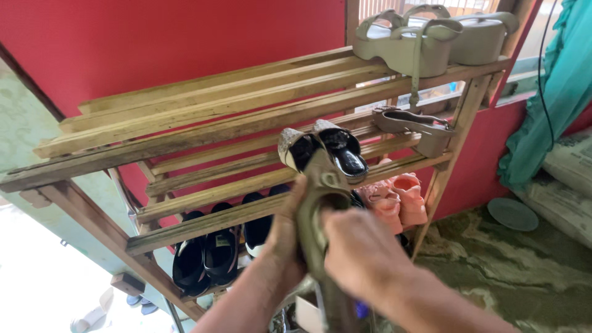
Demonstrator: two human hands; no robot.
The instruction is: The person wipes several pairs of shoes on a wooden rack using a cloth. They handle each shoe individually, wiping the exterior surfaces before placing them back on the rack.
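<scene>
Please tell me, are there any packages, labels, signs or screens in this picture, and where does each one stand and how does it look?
Possible package: a small pale box at the bottom edge, below the left hand and right hand, mostly hidden.
No labels, signs or screens show on the wooden shoe rack or the red wall.

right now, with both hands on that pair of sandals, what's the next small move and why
Probably ease the sandals forward onto the middle shelf. Both the left hand and right hand grip them with toes at that shelf's front edge, and the slats just behind are bare, left of the heeled shoe.
</scene>
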